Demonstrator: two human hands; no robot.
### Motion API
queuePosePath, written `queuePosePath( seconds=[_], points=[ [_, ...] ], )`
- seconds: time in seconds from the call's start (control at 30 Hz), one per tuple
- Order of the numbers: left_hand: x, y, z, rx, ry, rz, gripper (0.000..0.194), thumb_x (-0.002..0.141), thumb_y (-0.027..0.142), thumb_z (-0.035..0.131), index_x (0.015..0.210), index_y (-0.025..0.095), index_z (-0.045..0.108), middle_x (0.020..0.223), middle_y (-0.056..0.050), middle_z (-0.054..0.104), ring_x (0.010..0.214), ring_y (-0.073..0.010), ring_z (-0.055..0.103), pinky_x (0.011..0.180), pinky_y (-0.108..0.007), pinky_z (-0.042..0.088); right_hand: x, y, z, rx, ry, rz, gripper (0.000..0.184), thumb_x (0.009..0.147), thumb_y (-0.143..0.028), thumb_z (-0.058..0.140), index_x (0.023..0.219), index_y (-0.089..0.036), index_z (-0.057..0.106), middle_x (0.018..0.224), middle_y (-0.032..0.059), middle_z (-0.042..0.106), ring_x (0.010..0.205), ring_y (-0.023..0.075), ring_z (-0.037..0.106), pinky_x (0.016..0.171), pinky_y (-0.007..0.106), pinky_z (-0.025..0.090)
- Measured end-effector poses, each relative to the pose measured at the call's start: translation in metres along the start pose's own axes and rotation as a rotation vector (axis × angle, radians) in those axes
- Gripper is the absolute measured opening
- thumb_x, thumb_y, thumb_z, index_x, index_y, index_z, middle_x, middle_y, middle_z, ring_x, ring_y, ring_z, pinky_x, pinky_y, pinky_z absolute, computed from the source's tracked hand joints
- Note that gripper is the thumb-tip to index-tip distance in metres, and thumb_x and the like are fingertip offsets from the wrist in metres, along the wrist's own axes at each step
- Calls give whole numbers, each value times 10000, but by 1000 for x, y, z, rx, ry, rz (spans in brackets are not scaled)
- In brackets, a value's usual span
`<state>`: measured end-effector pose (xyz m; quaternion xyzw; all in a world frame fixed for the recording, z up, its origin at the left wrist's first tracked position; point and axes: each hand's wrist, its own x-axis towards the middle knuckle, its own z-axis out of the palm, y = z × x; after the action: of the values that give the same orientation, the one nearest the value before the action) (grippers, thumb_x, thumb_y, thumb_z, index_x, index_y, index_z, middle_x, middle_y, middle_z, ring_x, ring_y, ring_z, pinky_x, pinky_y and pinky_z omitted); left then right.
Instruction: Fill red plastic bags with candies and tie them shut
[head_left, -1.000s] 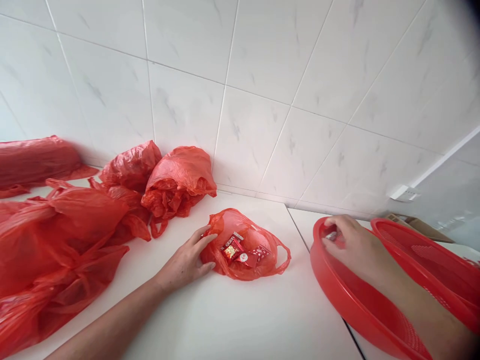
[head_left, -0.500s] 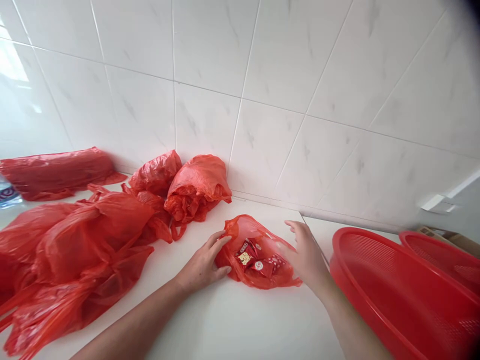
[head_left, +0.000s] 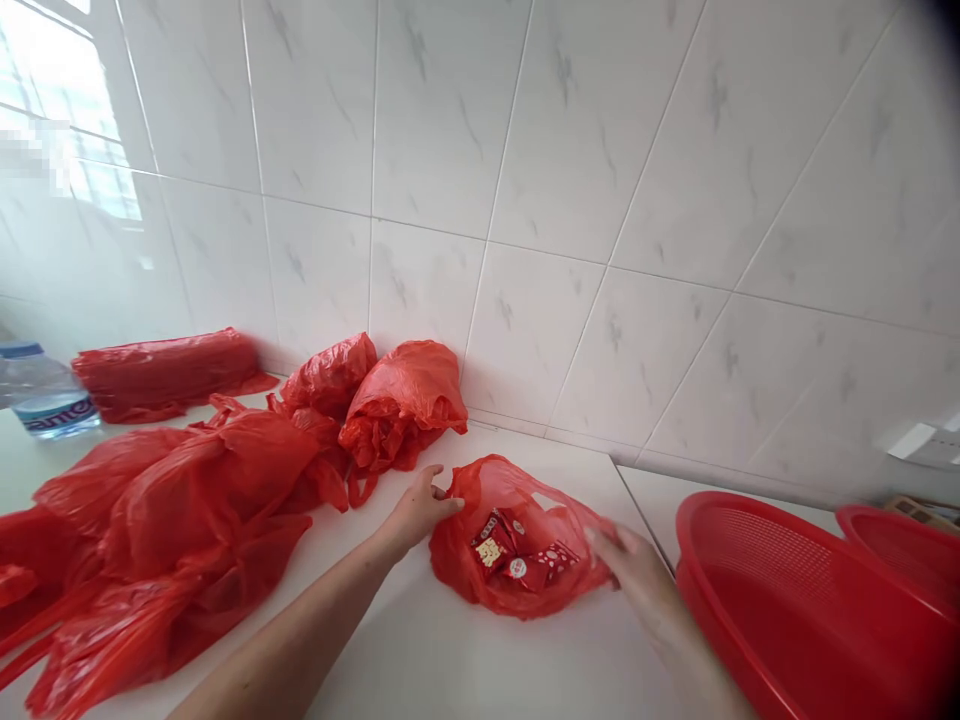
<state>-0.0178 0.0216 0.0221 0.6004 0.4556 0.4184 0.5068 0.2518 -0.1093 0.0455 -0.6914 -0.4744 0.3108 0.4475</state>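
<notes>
A red plastic bag point(head_left: 456, 568) lies on the white table with its mouth open toward me. Several small red snack packets point(head_left: 527, 572) sit inside it, one showing a pale yellow print. At the bag's left rim, the thumb and fingers of my left hand point(head_left: 417, 512) are closed on the thin plastic. My right hand point(head_left: 634, 568), a little blurred, pinches the opposite rim with its fingers partly turned from view.
Red plastic baskets point(head_left: 731, 560) stand at the right. To the left lie filled or crumpled red bags point(head_left: 210, 480) and a folded red bundle point(head_left: 172, 372), beside a water bottle point(head_left: 52, 395). A tiled wall point(head_left: 555, 200) rises behind the table point(head_left: 450, 665).
Both hands have gone from open beside the bag to gripping its left and right rims. The bag's mouth is wider. My view has tilted up and shifted left.
</notes>
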Motion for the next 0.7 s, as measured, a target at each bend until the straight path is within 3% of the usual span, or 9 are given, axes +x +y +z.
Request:
queuePosePath(
  seconds=[0.07, 0.17, 0.27, 0.4, 0.57, 0.7],
  points=[
    [3, 13, 5, -68, 39, 61, 600, 653, 348, 736, 1163, 103, 538, 693, -1, 607, 605, -168, 603, 571, -283, 472, 5, -31, -7, 173, 22, -91, 342, 788, -525, 589, 704, -197, 537, 648, -22, 520, 574, 123, 462, 525, 237, 353],
    [2, 38, 3, -201, 157, 202, 497, 741, 378, 653, 1155, 136, 524, 782, -7, 595, 693, -145, 598, 642, -265, 479, 12, -66, -19, 421, 143, -223, 292, 742, -473, 678, 775, -196, 590, 700, -17, 524, 626, 113, 477, 557, 221, 394],
    [-7, 66, -10, -286, 267, 328, 439, 777, 392, 640, 1141, 177, 521, 794, 16, 541, 712, -115, 560, 656, -228, 461, 14, -86, -28, 560, 231, -355, 396, 699, -432, 727, 1034, -251, 617, 784, -16, 557, 665, 116, 502, 563, 214, 427],
    [-27, 95, -28, -323, 301, 413, 382, 766, 349, 690, 1096, 202, 565, 792, 28, 534, 723, -100, 543, 662, -203, 457, 1, -103, -25, 355, 299, -333, 606, 700, -466, 711, 1247, -281, 529, 847, 17, 631, 635, 137, 530, 471, 204, 391],
    [-49, 116, -35, -292, 284, 423, 342, 756, 321, 713, 1059, 210, 600, 823, 13, 582, 741, -110, 572, 666, -210, 478, -32, -122, -15, 183, 344, -340, 581, 766, -469, 652, 1302, -317, 487, 929, 35, 669, 817, 198, 617, 647, 276, 501],
    [-59, 125, -32, -264, 298, 445, 342, 752, 301, 725, 1067, 227, 613, 868, 0, 621, 805, -121, 596, 713, -217, 492, -45, -129, -14, 147, 441, -362, 523, 782, -449, 634, 1271, -288, 541, 976, 53, 669, 846, 214, 627, 662, 293, 514]
  ],
)
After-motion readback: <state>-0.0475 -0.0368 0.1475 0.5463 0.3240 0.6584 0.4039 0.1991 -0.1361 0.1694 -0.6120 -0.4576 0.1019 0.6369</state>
